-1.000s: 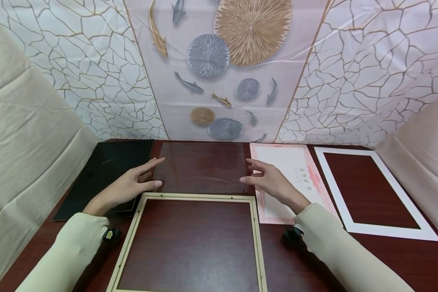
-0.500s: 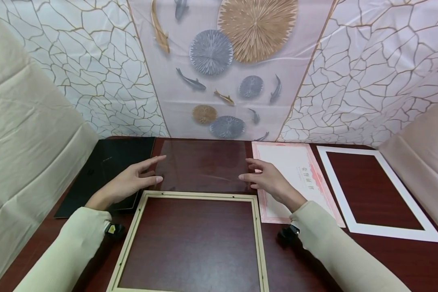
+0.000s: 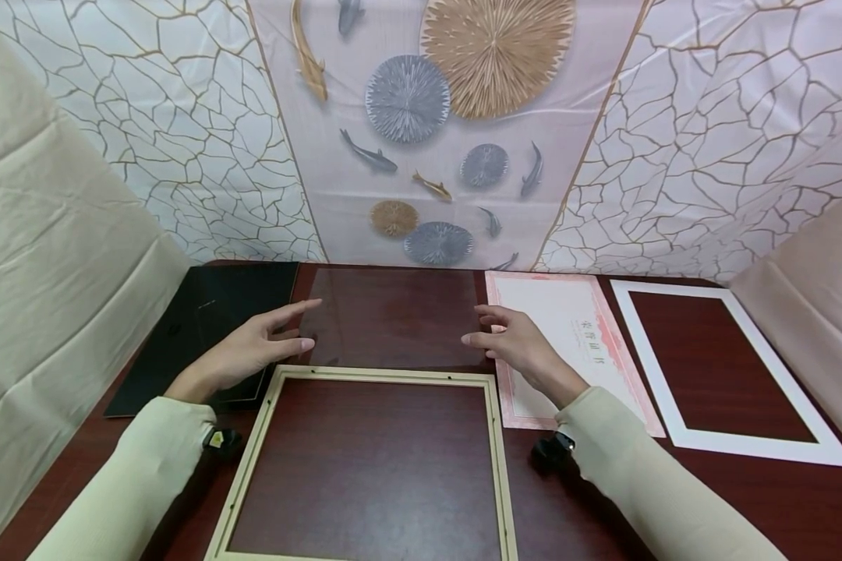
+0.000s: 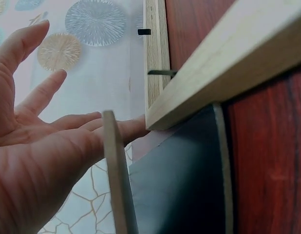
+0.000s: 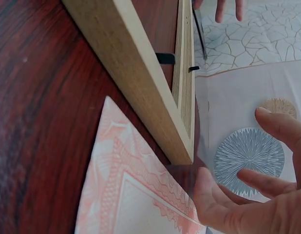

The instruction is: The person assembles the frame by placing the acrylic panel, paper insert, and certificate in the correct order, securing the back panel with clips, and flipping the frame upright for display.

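My left hand, fingers extended, is at the left edge of a thin transparent sheet lying at the back middle of the table. Across from it, my right hand has loosely bent fingers at the sheet's right edge. Neither hand holds anything. A pale wooden picture frame lies just in front of both hands. Its corner shows close beside the left hand in the left wrist view. In the right wrist view the frame has dark metal tabs on its inner side.
Left of the frame lies a black backing board, partly behind the left hand. A pink-bordered certificate lies under the right forearm. Farther right is a white mat with a rectangular opening. A patterned cloth hangs behind the table.
The head view has shifted slightly. Both hands stay almost still at the two sides of the transparent sheet, and the things on the table have not moved.
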`<state>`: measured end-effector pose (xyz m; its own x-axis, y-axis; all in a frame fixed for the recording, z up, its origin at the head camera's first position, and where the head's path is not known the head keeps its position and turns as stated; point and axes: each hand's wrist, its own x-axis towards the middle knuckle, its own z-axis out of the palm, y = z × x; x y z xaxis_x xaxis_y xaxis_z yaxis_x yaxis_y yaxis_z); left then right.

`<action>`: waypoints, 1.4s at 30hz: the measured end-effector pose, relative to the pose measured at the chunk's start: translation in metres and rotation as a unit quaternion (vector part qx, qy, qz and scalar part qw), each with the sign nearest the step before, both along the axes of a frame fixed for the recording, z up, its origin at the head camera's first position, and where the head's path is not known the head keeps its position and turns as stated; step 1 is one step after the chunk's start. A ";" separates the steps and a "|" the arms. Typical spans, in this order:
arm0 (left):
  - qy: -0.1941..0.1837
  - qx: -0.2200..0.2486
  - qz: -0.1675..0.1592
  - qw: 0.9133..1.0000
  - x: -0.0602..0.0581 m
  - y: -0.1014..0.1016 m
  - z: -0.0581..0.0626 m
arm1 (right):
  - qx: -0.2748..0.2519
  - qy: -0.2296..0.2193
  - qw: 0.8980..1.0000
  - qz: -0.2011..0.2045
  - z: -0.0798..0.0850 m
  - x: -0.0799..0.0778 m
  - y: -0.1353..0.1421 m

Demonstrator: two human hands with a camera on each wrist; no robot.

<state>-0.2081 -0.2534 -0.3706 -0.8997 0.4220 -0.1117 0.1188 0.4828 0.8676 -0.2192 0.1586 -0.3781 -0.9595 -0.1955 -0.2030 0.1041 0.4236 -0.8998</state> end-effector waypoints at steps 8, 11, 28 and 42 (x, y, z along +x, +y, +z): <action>-0.001 -0.007 -0.003 1.000 0.002 0.000 0.000 | -0.026 0.007 1.000 -0.008 -0.002 0.000 -0.001; -0.001 -0.008 -0.002 1.000 0.002 0.000 0.000 | -0.043 0.002 0.999 -0.011 -0.002 -0.001 -0.002; 0.000 -0.027 -0.008 1.000 0.001 0.000 -0.002 | -0.114 -0.014 0.991 -0.068 -0.003 0.000 -0.015; -0.012 -0.038 0.003 0.999 0.001 0.000 -0.002 | -0.177 -0.061 0.980 -0.070 -0.003 0.000 -0.016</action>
<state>-0.2069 -0.2530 -0.3726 -0.8990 0.4060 -0.1641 0.0959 0.5481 0.8309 -0.2190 0.1422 -0.3811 -0.9546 -0.1426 -0.2617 0.2555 0.0607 -0.9649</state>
